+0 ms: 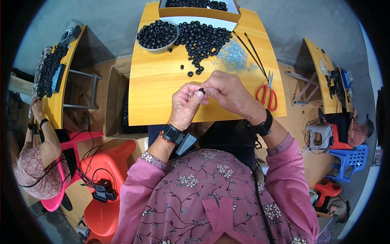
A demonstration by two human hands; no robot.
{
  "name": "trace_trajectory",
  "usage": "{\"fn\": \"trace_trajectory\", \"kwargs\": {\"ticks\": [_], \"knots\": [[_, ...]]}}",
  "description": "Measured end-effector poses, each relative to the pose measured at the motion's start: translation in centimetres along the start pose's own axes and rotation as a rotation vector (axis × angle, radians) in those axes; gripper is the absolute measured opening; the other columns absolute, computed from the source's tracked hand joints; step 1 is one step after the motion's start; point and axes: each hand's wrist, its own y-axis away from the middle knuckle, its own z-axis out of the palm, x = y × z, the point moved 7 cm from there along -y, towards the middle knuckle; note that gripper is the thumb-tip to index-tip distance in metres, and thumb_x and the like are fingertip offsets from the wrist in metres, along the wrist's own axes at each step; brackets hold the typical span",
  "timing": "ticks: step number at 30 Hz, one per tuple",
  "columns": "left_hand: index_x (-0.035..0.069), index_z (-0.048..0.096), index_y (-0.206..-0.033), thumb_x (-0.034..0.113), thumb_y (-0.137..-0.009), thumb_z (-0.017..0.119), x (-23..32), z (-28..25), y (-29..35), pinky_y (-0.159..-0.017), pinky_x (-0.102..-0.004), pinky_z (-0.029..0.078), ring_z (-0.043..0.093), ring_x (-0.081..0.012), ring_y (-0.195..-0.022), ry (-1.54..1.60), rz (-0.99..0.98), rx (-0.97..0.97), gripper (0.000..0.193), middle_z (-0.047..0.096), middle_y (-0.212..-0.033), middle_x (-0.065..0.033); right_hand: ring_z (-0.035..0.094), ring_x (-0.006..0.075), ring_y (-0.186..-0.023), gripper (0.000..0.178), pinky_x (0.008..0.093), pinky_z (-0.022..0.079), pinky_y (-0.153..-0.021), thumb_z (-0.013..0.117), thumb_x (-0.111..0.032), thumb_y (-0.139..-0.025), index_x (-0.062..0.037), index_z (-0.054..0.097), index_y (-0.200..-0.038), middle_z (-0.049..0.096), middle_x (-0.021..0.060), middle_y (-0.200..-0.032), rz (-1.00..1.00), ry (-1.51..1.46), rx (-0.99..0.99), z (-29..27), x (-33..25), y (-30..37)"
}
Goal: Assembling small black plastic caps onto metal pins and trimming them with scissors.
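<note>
Over the near part of the wooden table (pixel 154 89), both hands meet at a small black round part (pixel 201 90). My left hand (pixel 183 107) pinches this part between thumb and fingers. Closed right beside it, my right hand (pixel 229 92) has its fingertips pressed together against the part; whatever they grip is hidden. Just beyond the hands lie a few loose black rings (pixel 190 74). Farther back spreads a pile of similar black ring-shaped parts (pixel 203 38). A heap of tiny silvery-blue pieces (pixel 232 55) lies to the right of that pile.
A bowl (pixel 165 49) full of black parts stands at the back left, near a cardboard box (pixel 195 12). Two thin dark rods (pixel 254 53) and red-handled scissors (pixel 267 92) lie on the right. A red chair (pixel 105 162) is left of me. Other people sit at side tables.
</note>
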Motion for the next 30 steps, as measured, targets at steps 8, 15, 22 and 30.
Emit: {"fn": "trace_trajectory", "kwargs": {"ticks": [8,15,22,30], "knots": [[0.001,0.062,-0.109,0.010,-0.100,0.063,0.5,0.4,0.0,-0.082,-0.0296,0.056,0.067,-0.0154,-0.088,0.012,0.007,-0.005,0.013,0.070,-0.103,-0.0094,0.066,0.0207,-0.072,0.006,0.0328,0.052,-0.065,0.066,-0.003,-0.088,-0.0009,0.070,-0.092,0.067,0.0103,-0.080,0.209,-0.262,0.038,0.4,1.5,0.5],[0.000,0.061,-0.110,0.010,-0.100,0.063,0.4,0.4,-0.1,-0.082,-0.0297,0.056,0.068,-0.0176,-0.093,0.013,0.002,-0.011,0.014,0.070,-0.104,-0.0111,0.067,0.0129,-0.070,0.007,0.0260,0.053,-0.063,0.066,0.000,-0.091,0.0022,0.071,-0.096,0.068,0.0087,-0.084,0.368,-0.430,0.073,0.9,2.9,1.3],[0.000,0.062,-0.109,0.010,-0.100,0.064,0.7,0.6,-0.1,-0.082,-0.0296,0.056,0.068,-0.0163,-0.091,0.004,0.008,-0.010,0.014,0.070,-0.103,-0.0105,0.066,0.0219,-0.071,0.004,0.0331,0.051,-0.063,0.068,-0.003,-0.089,-0.0011,0.069,-0.092,0.064,0.0104,-0.079,0.203,-0.225,0.042,0.6,1.7,0.4],[0.000,0.062,-0.108,0.007,-0.099,0.065,0.4,-0.1,0.0,-0.071,-0.0237,0.051,0.059,-0.0104,-0.074,0.014,0.014,0.058,0.012,0.067,-0.090,-0.0043,0.062,0.0317,-0.072,0.006,0.0388,0.050,-0.064,0.066,-0.004,-0.088,-0.0043,0.068,-0.094,0.061,0.0129,-0.079,0.076,-0.078,0.018,0.8,0.6,0.2]]}}
